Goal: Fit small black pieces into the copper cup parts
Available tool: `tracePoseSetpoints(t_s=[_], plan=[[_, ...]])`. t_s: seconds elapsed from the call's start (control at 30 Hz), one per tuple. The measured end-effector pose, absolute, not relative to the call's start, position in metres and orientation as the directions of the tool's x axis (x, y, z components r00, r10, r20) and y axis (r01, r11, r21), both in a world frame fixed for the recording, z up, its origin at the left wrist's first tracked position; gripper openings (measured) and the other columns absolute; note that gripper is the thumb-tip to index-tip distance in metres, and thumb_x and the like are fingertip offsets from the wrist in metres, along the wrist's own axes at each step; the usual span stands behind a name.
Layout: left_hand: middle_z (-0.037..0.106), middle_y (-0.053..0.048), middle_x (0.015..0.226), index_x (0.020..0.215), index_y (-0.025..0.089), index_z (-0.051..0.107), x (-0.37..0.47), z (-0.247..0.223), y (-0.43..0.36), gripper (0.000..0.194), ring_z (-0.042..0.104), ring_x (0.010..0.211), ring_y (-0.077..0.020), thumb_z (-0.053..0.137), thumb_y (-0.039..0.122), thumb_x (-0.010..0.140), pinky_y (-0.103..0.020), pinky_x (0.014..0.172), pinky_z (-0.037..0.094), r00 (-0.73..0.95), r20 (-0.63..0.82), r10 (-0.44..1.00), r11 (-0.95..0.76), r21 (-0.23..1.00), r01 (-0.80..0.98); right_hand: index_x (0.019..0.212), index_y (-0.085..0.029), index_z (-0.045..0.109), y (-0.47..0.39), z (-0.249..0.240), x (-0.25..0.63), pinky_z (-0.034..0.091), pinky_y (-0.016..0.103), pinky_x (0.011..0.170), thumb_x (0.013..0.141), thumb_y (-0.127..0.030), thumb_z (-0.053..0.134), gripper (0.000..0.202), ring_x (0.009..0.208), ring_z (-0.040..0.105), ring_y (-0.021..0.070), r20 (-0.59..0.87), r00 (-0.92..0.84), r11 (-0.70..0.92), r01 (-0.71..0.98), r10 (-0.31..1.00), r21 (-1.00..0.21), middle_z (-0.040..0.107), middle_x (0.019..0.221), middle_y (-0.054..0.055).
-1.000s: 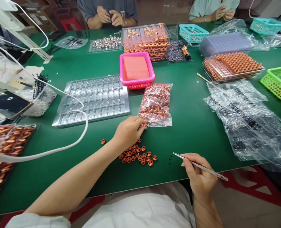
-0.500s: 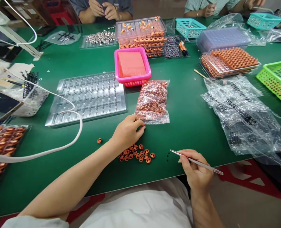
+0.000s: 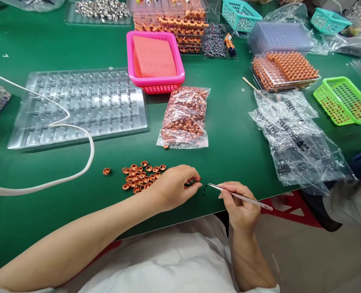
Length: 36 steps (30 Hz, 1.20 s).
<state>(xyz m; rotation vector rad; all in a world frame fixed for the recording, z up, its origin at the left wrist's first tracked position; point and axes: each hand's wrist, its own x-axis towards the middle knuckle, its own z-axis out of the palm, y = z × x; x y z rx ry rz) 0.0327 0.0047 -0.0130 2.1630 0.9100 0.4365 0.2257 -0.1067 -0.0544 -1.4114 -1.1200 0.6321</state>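
My right hand point(image 3: 244, 207) grips a pair of metal tweezers point(image 3: 244, 198), their tips pointing left just above the table. A few tiny black pieces point(image 3: 204, 189) lie beside the tips. My left hand point(image 3: 180, 186) is closed, thumb and fingers curled together close to these pieces; a reddish-orange bit shows at its fingertips, too hidden to name. Left of this hand lies a loose cluster of small copper-coloured rings point(image 3: 133, 172), partly covered by the hand and wrist. One single ring point(image 3: 106, 171) sits apart on the left.
A clear bag of copper-coloured rings point(image 3: 186, 116) lies ahead, behind it a pink basket point(image 3: 156, 83). A clear plastic tray point(image 3: 79, 108) and a white cable point(image 3: 90, 152) are at left. Plastic bags point(image 3: 293, 138), a green basket point(image 3: 335, 99) and stacked trays of orange parts point(image 3: 285, 71) stand right.
My left hand has moved from the bag's lower edge rightward and nearer me, close to the tweezers. The right hand still holds the tweezers. The view has shifted, so the whole scene sits further left.
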Motion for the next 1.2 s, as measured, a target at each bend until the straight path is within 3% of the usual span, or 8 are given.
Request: tracePoseSetpoints(t_s=[0.1,0.23,0.5,0.67,0.93,1.2], plan=[[0.069,-0.002,0.081,0.087,0.018,0.062,0.033,-0.021,0.002,0.012,0.066,0.074,-0.0166,0.07,0.027,0.091,-0.025,0.066,0.051,0.719,0.077,0.691,-0.537,0.72,0.439,0.093,-0.024,0.069,-0.109,-0.049,0.227,0.062,0.032,0.064,0.088,-0.018,0.068,0.008,0.077,0.072,0.0182,0.23,0.398,0.118,0.287,0.888,-0.951,0.074,0.092,0.004],[0.068,-0.004,0.08,0.086,0.018,0.059,0.031,-0.026,0.0,0.012,0.064,0.074,-0.0176,0.06,0.021,0.097,-0.027,0.066,0.049,0.725,0.146,0.673,-0.604,0.674,0.425,0.094,-0.024,0.07,-0.112,-0.044,0.231,0.062,0.034,0.068,0.087,-0.016,0.069,0.011,0.081,0.072,0.0193,0.224,0.389,0.104,0.306,0.893,-0.946,0.074,0.093,0.003],[0.071,0.0,0.084,0.096,0.02,0.057,0.028,-0.022,0.003,0.008,0.068,0.075,-0.0158,0.064,0.02,0.093,-0.026,0.068,0.052,0.687,0.006,0.726,-0.468,0.737,0.488,0.096,-0.025,0.071,-0.112,-0.046,0.237,0.06,0.031,0.067,0.088,-0.016,0.068,0.012,0.077,0.07,0.0169,0.172,0.296,0.027,0.437,0.94,-0.899,0.074,0.093,0.003],[0.073,-0.002,0.086,0.098,0.019,0.067,0.024,-0.026,0.006,0.005,0.07,0.08,-0.0165,0.065,0.021,0.095,-0.026,0.07,0.054,0.703,0.087,0.706,-0.509,0.752,0.418,0.094,-0.025,0.071,-0.112,-0.04,0.235,0.06,0.03,0.067,0.087,-0.015,0.068,0.012,0.081,0.072,0.0182,0.145,0.262,0.017,0.436,0.954,-0.9,0.075,0.091,0.002],[0.073,-0.01,0.099,0.113,0.018,0.069,0.021,-0.026,0.008,0.029,0.069,0.093,-0.0198,0.044,0.013,0.099,-0.031,0.078,0.058,0.741,0.134,0.658,-0.542,0.767,0.342,0.093,-0.026,0.07,-0.119,-0.04,0.234,0.061,0.032,0.068,0.087,-0.016,0.068,0.012,0.081,0.073,0.0193,0.125,0.219,0.019,0.433,0.968,-0.901,0.075,0.089,0.003],[0.073,-0.007,0.094,0.104,0.016,0.067,0.023,-0.023,0.007,0.012,0.069,0.091,-0.0211,0.059,0.017,0.096,-0.031,0.078,0.055,0.727,0.055,0.684,-0.5,0.761,0.413,0.091,-0.025,0.069,-0.121,-0.038,0.233,0.06,0.03,0.068,0.086,-0.014,0.068,0.013,0.079,0.072,0.0179,0.127,0.193,0.015,0.495,0.973,-0.869,0.075,0.087,0.001]])
